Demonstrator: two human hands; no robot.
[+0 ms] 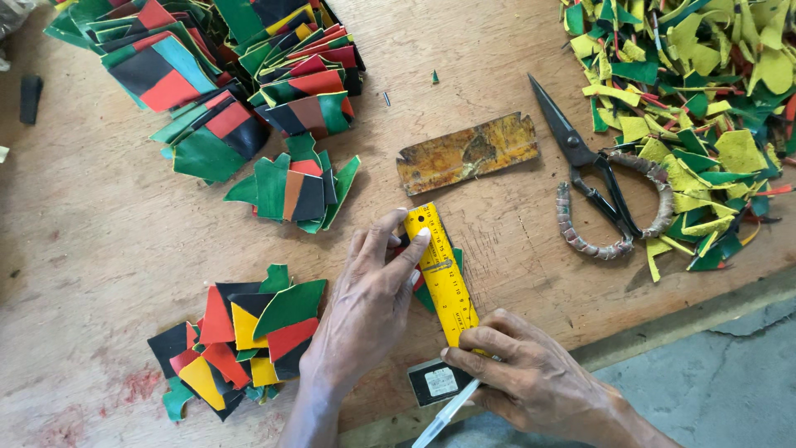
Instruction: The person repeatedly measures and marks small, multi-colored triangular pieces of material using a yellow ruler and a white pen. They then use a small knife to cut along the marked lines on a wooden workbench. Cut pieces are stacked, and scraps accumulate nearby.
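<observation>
Left hand [365, 307] pressed the stiff yellow ruler [441, 274] flat over a thin, floppy leather piece [426, 296]; right hand [531, 377] pinched a pen [444, 415].

One ruler [442, 274], one scissors [601, 187], two hands [365, 311].

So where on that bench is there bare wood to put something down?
Bare wood lies along the table's left side, between the upper stack of pieces and the lower pile. Another patch sits above the rusty plate, left of the scissors. The scrap heap crowds the right; the hands fill the near edge.
</observation>
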